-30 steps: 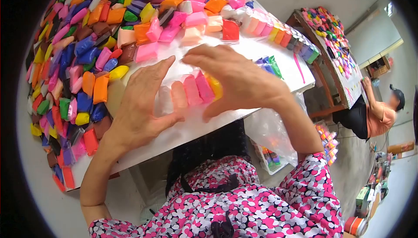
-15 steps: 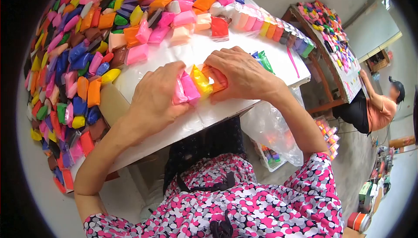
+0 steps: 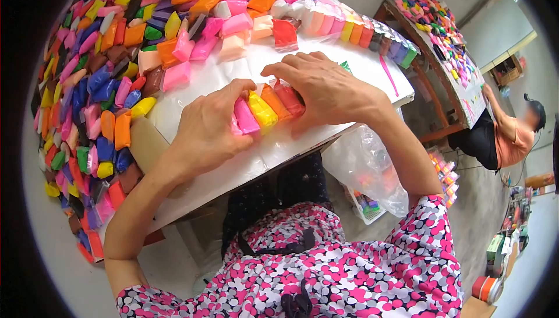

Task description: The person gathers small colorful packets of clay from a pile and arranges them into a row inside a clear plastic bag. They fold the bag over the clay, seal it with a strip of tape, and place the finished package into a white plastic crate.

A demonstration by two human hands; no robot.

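Observation:
A short row of soft, coloured clay-like packets in clear wrap lies between my hands, over the near edge of the white table. Pink, yellow, orange and red packets show side by side. My left hand closes around the pink end, its thumb and fingers pressing inward. At the red end, my right hand grips from the other side, fingers curled over the top. The palms hide both ends of the row. Behind my right hand peeks a green packet.
A large heap of loose coloured packets covers the table's left and back. A wrapped row of packets lies at the back right, near a pink strip. A clear plastic bag hangs below the edge. Another person sits at a second table.
My right hand has shifted slightly right, and the red packet at its end shows more. The row stays between both hands.

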